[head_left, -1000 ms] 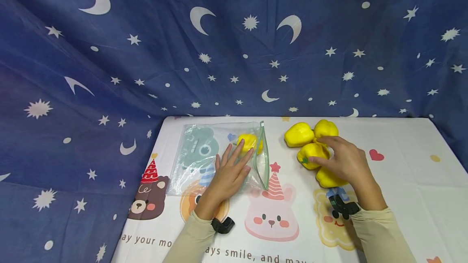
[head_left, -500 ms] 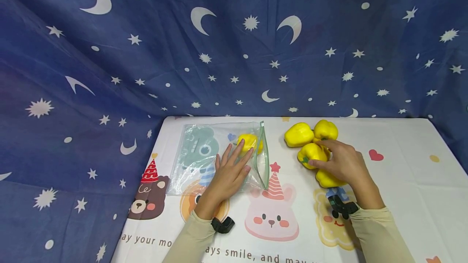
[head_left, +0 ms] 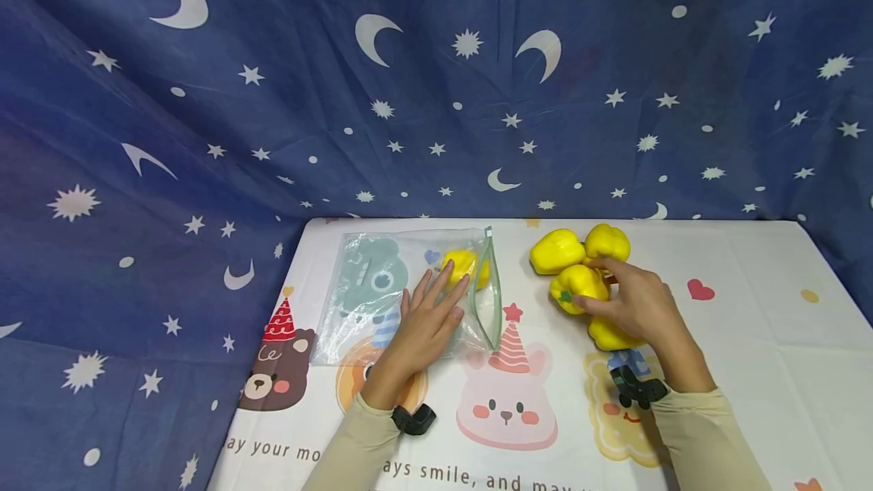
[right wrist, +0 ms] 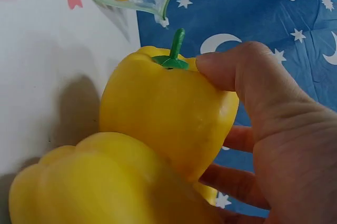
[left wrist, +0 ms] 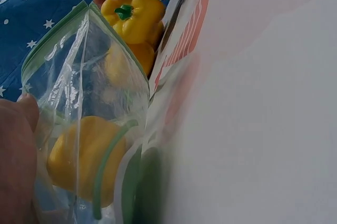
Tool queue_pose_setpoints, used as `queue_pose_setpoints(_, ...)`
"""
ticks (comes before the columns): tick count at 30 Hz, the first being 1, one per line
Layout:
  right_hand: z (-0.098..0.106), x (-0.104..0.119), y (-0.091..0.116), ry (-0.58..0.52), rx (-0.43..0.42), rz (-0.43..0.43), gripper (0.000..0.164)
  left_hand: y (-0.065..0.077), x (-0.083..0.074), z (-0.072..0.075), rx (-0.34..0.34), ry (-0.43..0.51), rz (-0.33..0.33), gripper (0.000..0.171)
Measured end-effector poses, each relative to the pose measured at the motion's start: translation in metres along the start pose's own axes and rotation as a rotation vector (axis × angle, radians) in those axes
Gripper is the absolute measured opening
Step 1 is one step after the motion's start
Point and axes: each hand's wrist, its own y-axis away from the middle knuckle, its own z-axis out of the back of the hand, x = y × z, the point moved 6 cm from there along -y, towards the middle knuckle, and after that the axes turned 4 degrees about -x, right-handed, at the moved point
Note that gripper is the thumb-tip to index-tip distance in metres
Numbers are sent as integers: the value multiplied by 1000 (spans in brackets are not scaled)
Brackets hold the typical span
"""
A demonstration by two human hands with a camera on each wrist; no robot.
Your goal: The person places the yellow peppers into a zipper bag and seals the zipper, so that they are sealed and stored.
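Observation:
My right hand grips a yellow bell pepper with a green stem, thumb on the near side and fingers around the back, as the right wrist view shows. Close around it lie more yellow bell peppers: one at the back left, one behind and one in front, partly covered by the hand. On the left, a clear zip bag lies flat with its green-edged mouth parted toward the peppers. Inside the bag sits another yellow bell pepper. My left hand rests on the bag, fingers outstretched.
A white tablecloth printed with cartoon animals and lettering covers the table. Behind and to the left hangs a dark blue curtain with moons and stars. Each wrist carries a black camera mount.
My right hand has shifted slightly left, and the pepper in its grip has moved left and turned a little with it. The left hand stays nearly still on the bag.

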Motion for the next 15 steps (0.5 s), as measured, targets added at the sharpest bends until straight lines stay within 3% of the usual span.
queue_pose_setpoints(6, -3, 7, -3, -42, -3, 45, 51, 0, 1, 2, 6, 26, 6, 51)
queue_pose_setpoints(15, -17, 10, -2, 9, 137, 62, 69, 1, 3, 0, 24, 24, 20, 51)
